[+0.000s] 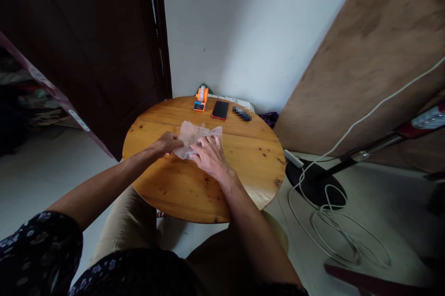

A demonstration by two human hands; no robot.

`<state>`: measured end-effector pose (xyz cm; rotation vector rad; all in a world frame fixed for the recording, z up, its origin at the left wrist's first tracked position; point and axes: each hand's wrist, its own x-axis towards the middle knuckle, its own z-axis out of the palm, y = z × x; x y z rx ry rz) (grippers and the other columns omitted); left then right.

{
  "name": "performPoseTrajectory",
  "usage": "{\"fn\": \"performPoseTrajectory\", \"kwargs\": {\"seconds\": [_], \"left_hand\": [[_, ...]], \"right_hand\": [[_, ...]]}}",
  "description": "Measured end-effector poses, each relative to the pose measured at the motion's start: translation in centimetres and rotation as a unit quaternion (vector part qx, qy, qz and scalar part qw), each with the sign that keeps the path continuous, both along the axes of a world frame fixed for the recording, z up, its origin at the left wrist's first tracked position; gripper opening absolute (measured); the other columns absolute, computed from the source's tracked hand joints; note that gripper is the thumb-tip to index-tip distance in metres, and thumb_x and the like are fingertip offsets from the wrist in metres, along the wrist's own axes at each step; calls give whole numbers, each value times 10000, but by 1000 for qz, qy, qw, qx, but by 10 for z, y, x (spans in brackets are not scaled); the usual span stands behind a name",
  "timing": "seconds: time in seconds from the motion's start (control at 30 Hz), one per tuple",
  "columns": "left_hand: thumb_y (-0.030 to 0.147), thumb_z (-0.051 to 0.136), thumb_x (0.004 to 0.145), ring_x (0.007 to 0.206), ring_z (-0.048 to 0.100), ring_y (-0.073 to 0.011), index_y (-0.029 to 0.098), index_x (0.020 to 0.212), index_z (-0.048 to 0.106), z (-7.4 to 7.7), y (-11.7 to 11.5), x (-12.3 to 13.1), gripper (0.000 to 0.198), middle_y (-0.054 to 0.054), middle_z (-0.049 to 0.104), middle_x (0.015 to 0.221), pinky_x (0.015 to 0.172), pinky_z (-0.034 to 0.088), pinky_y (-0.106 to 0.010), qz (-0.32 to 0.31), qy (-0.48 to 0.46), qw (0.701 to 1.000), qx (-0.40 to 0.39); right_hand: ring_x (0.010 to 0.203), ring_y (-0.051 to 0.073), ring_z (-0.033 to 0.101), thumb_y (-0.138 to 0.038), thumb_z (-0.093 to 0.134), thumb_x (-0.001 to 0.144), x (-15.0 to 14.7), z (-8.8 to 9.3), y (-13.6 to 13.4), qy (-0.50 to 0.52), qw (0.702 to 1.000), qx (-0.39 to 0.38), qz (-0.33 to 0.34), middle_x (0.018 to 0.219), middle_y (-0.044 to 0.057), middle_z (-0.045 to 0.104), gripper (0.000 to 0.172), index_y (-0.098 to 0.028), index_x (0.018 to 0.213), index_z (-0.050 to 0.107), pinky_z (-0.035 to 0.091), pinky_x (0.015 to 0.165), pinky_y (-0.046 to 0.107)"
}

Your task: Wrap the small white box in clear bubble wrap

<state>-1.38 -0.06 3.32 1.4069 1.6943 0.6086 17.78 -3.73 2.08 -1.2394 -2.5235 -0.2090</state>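
A thin, crinkled, see-through sheet [189,133] lies on the round wooden table [257,148], near its middle. My left hand [167,143] pinches the sheet's left edge, fingers closed on it. On the right part of the sheet rests my right hand [209,153], its fingers bent and somewhat spread, pressing down on the sheet. Part of the sheet is hidden under the right hand's fingers.
At the table's back stand an orange tape dispenser [201,97], a red-edged phone [220,110] and a dark, blurred-out object [242,113]. A white wall rises behind. Right of the table are a black round stand base [316,184] and looped white cable [354,245] on the floor.
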Motion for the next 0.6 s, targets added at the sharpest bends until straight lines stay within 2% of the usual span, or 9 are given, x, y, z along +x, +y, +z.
{"fn": "performPoseTrajectory", "kwargs": {"seconds": [0.13, 0.37, 0.43, 0.5, 0.6], "left_hand": [[221, 622, 699, 456, 496, -101, 176, 649, 561, 9, -6, 15, 90, 42, 550, 507, 449, 355, -201, -3, -30, 999, 8], [257, 558, 708, 574, 595, -144, 163, 696, 674, 18, -12, 15, 150, 4, 633, 574, 569, 468, -239, -131, -41, 991, 3], [238, 547, 709, 609, 603, -152, 168, 758, 716, 13, -13, 14, 189, 2, 650, 613, 610, 481, -254, -164, -4, 985, 56], [239, 577, 718, 679, 617, -166, 179, 785, 736, 2, -14, 14, 183, -13, 679, 689, 672, 492, -274, -179, 66, 968, 163], [263, 603, 773, 855, 642, -213, 180, 775, 719, -20, -15, 18, 142, -71, 708, 858, 813, 517, -335, -172, 130, 911, 351]], "right_hand": [[1091, 284, 528, -409, 574, 960, -1, -1, -1, 7, 1000, 9, 0, 1121, 115, 645, 286, -221, 1130, 705, 272, 1071, 496], [1082, 289, 568, -371, 672, 875, -1, -1, 2, 77, 997, -16, -2, 1118, 141, 694, 395, -140, 1190, 614, 294, 1057, 468], [1092, 293, 575, -352, 690, 846, 1, -1, 3, 101, 994, -35, 1, 1137, 136, 701, 404, -151, 1189, 614, 315, 1037, 461], [1113, 293, 579, -298, 695, 815, 6, 0, 5, 123, 991, -58, 1, 1157, 124, 706, 407, -167, 1193, 620, 338, 1018, 451], [1130, 272, 587, -247, 659, 809, 16, 1, 9, 168, 982, -90, 3, 1152, 91, 717, 368, -193, 1172, 642, 364, 1016, 430]]}}
